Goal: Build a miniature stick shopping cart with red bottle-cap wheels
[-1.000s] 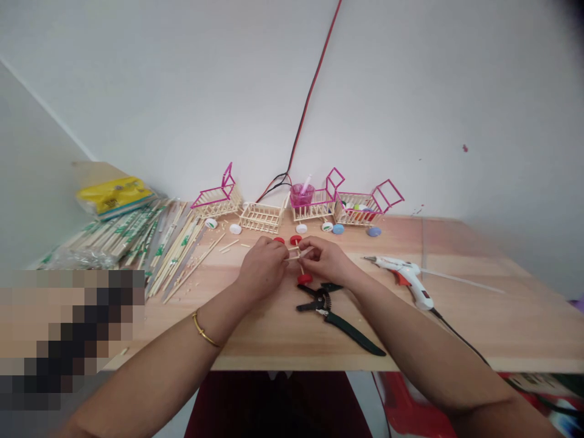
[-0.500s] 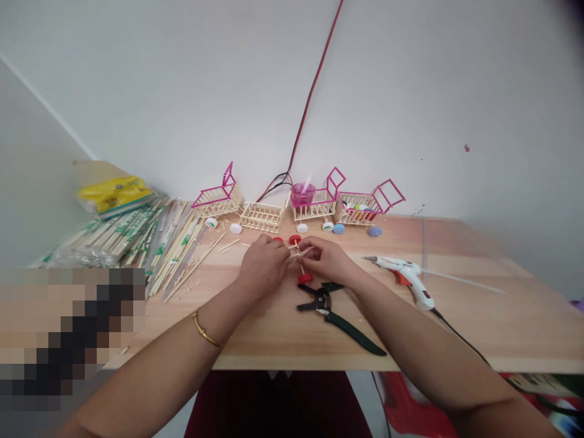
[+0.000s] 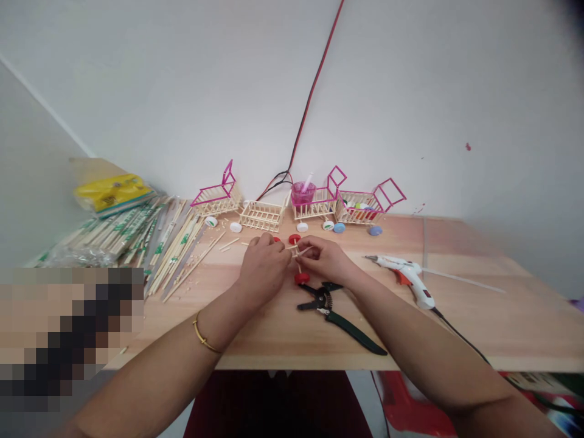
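My left hand (image 3: 264, 264) is closed on a small stick frame (image 3: 295, 250) with red cap-like wheels. One red wheel (image 3: 302, 278) shows at the near end of its axle, another (image 3: 294, 239) at the far end. A third red edge peeks out behind my left fingers. From the other side, my right hand (image 3: 325, 260) pinches at the frame, a thin pale piece showing by its fingertips. The exact contact is partly hidden. Just below the near wheel lies a pair of green-handled cutters (image 3: 356, 333), jaws toward the frame.
Miniature stick carts (image 3: 262, 216) on cap wheels line the wall. A purple cup (image 3: 303, 192) stands among them. Bundled sticks (image 3: 132, 228) and a yellow bag (image 3: 112, 190) pile up at left. A white glue gun (image 3: 406, 267) with a cord lies at right.
The red-wheeled frame has tilted slightly, its near wheel shifting a little left and now showing more of its face. Both hands stay at it, almost in the same place.
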Tool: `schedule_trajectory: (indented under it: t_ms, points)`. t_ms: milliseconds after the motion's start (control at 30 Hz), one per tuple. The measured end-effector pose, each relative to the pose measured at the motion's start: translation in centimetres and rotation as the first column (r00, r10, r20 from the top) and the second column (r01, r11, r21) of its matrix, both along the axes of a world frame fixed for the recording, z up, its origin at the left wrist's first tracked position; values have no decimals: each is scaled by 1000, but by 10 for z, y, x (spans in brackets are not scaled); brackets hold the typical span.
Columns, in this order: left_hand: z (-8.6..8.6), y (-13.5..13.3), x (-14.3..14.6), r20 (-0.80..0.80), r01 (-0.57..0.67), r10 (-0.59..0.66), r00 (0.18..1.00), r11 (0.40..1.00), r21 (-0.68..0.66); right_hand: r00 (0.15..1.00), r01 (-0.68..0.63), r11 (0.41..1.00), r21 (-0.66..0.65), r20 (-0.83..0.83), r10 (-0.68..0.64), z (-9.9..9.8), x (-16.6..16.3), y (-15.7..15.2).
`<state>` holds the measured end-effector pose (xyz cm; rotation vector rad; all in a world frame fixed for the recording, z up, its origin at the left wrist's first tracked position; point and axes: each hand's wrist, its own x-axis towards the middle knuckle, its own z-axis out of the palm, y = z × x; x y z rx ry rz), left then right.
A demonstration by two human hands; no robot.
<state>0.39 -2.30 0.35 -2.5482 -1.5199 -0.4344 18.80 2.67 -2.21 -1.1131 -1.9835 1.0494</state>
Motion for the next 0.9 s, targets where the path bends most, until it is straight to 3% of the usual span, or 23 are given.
schedule_trajectory:
  t_ms: [900]
  points:
    - [-5, 2, 1, 22, -11, 12, 1000, 1000, -8, 998, -49, 999, -12, -31, 49, 2, -2, -3]
